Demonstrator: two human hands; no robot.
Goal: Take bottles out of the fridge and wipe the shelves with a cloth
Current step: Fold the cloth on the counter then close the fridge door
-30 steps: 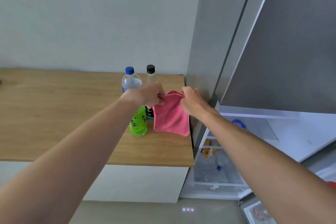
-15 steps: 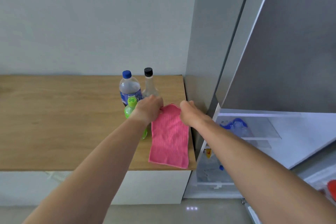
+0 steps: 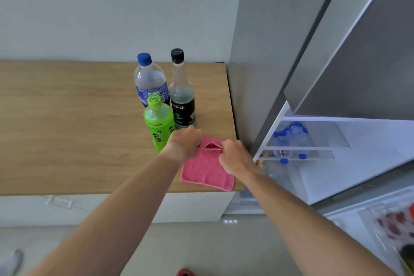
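Observation:
A pink cloth [image 3: 207,169] lies folded near the right front corner of the wooden counter [image 3: 67,130]. My left hand [image 3: 184,143] pinches its far left corner and my right hand [image 3: 235,157] pinches its far right corner. Just behind the cloth stand three bottles: a green tea bottle [image 3: 159,123], a clear bottle with a blue cap [image 3: 150,80] and a clear bottle with a black cap and dark label [image 3: 182,94]. To the right the fridge [image 3: 336,159] is open, and several blue-capped bottles [image 3: 289,143] lie on its door shelves.
The grey fridge side panel [image 3: 268,51] rises right beside the counter's edge. The open upper door [image 3: 358,51] hangs over the right side. A drawer with food packs [image 3: 394,226] shows at the lower right. White cabinets [image 3: 190,206] sit under the counter.
The cloth hung lifted between both hands, then was laid out long on the counter; now it is folded shorter, with my hands brought closer together at its far edge.

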